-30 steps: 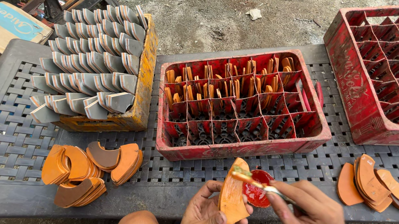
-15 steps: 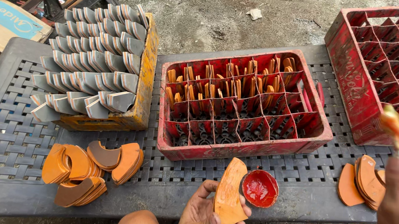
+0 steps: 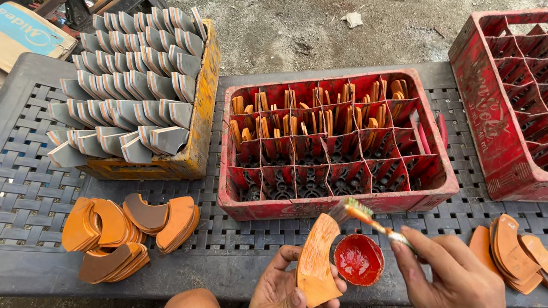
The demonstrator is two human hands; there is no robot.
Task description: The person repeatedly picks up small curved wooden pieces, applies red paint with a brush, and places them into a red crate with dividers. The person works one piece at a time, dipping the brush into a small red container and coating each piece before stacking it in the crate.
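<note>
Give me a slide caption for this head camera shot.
Left hand holds an orange curved piece; right hand holds a brush above a red bowl.

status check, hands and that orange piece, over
Left hand grips curved orange piece, upright. Right hand holds brush, bristles just above the piece. Red paint dish beside it. Nothing between brush and piece.

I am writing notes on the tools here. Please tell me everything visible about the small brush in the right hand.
The brush is small and thin, with an orange-coated handle and pale, splayed bristles stained orange. The right hand pinches its rear end, so only the front part shows. It lies nearly level, bristles pointing left, held above the red bowl and close to the top of the curved orange piece in the left hand. Whether the bristles touch that piece cannot be told.
</note>
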